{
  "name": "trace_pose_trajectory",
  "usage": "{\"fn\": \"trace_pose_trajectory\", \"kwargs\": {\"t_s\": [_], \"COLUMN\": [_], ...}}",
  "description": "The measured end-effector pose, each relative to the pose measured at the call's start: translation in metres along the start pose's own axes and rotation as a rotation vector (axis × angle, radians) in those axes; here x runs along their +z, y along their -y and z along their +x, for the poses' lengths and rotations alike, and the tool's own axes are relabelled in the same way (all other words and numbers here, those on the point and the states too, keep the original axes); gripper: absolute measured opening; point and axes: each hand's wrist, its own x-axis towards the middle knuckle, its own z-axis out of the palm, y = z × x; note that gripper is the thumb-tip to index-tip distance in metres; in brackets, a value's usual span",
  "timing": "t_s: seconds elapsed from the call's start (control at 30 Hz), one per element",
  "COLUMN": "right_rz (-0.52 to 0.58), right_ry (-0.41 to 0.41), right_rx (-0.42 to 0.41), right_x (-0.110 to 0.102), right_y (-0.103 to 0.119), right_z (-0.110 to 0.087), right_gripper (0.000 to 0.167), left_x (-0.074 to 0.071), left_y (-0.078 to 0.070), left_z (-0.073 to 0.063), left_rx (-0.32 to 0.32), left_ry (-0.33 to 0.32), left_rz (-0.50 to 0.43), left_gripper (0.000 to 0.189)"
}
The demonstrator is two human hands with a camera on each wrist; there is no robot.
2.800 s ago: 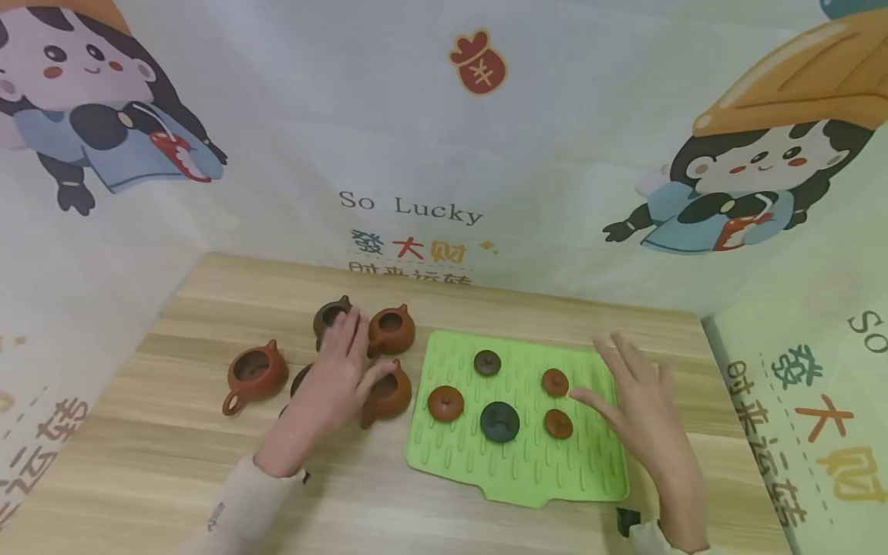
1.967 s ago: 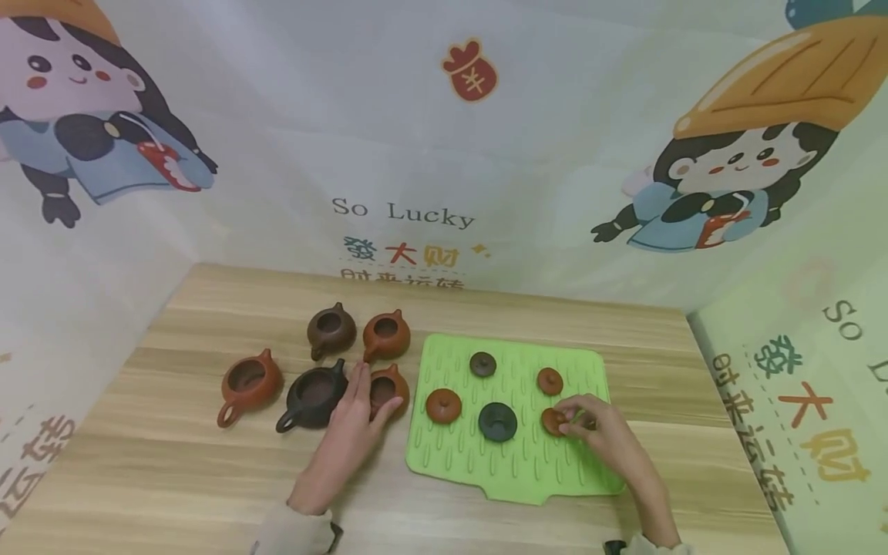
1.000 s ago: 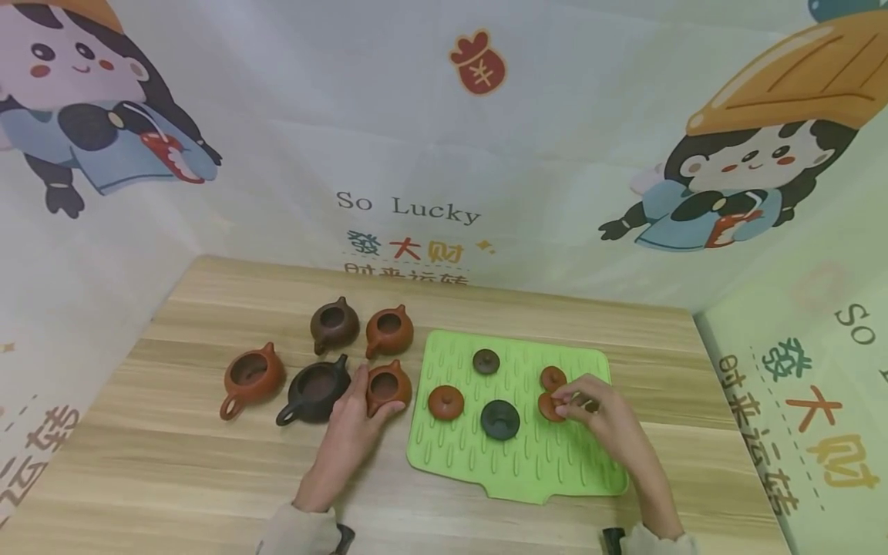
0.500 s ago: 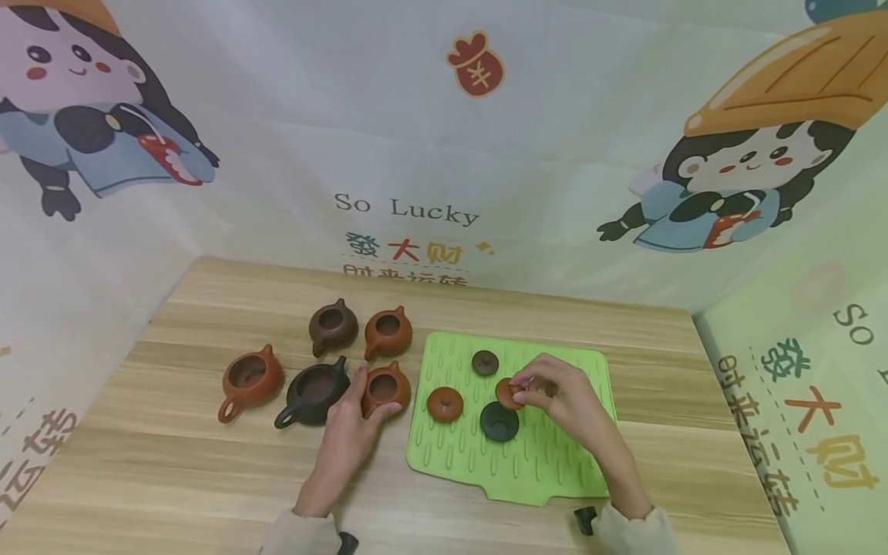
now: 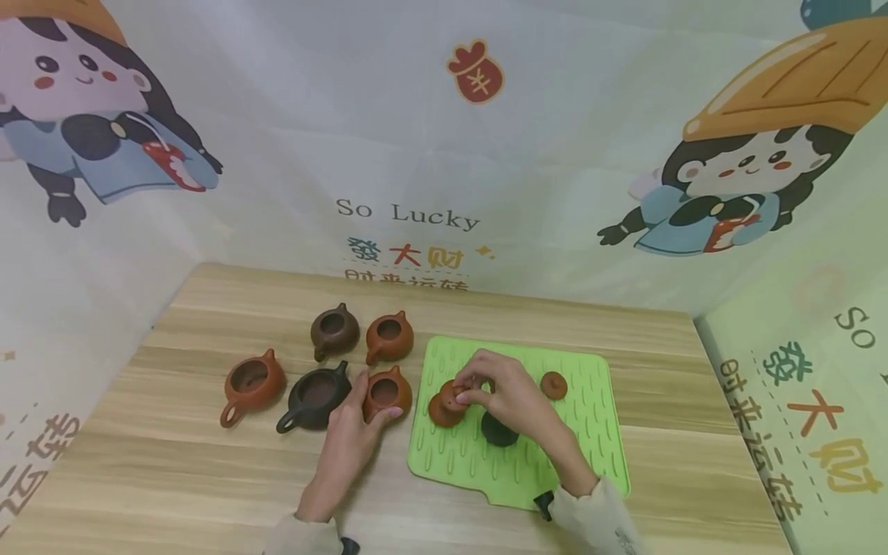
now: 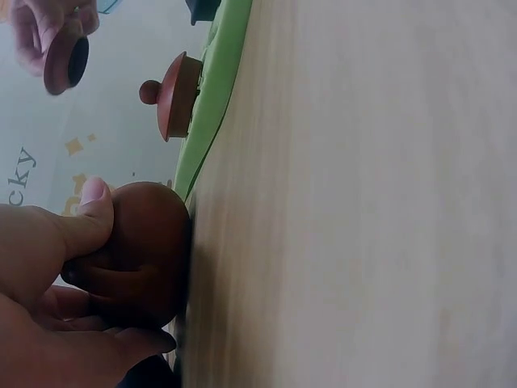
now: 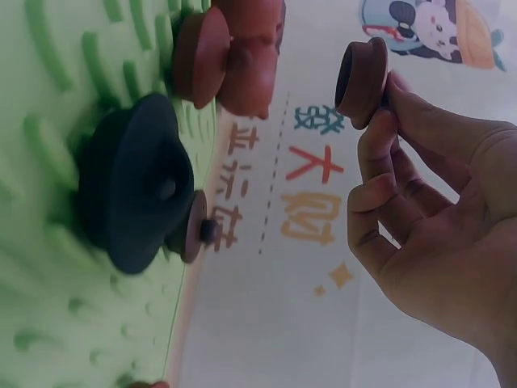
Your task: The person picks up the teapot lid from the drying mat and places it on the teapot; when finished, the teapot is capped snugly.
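Observation:
My left hand (image 5: pixel 347 439) grips a small reddish-brown teapot (image 5: pixel 403 388), without a lid, standing on the table left of a green ridged mat (image 5: pixel 576 455). In the left wrist view the thumb lies against the body of this teapot (image 6: pixel 153 222). My right hand (image 5: pixel 513 393) pinches a reddish-brown teapot lid (image 5: pixel 451 398) by its knob. The right wrist view shows the held lid (image 7: pixel 365 85) raised clear of the mat. From the head it overlaps a larger reddish-brown lid (image 5: pixel 442 416) resting on the mat. A black lid (image 5: pixel 496 432) is partly hidden below my right hand.
Lidless teapots stand on the left: dark brown (image 5: pixel 334 336), orange-brown (image 5: pixel 390 347), black (image 5: pixel 305 405) and reddish-brown (image 5: pixel 260 395). A small orange-brown lid (image 5: pixel 554 385) lies on the mat's right part. A dark brown lid (image 7: pixel 192 230) shows in the right wrist view.
My right hand has picked up the reddish-brown lid from the mat's right side and carried it left. My left hand has come down onto the small teapot and holds it in place.

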Motion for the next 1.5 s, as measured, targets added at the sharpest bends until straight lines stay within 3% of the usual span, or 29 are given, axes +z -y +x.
{"fn": "trace_pose_trajectory", "kwargs": {"t_s": [0.43, 0.93, 1.5], "right_rz": [-0.018, -0.034, -0.051], "right_ry": [0.017, 0.046, 0.103], "right_rx": [-0.042, -0.062, -0.082], "right_x": [0.011, 0.018, 0.04], "right_y": [0.007, 0.015, 0.022], "right_z": [0.015, 0.029, 0.055], "right_gripper": [0.013, 0.012, 0.015], "left_x": [-0.001, 0.01, 0.001], "left_y": [0.001, 0.019, 0.004], "left_z": [-0.002, 0.001, -0.002], "left_rx": [-0.029, -0.021, 0.005], "left_ry": [0.009, 0.006, -0.012], "left_rz": [0.014, 0.021, 0.01], "left_gripper": [0.091, 0.093, 0.088]}}
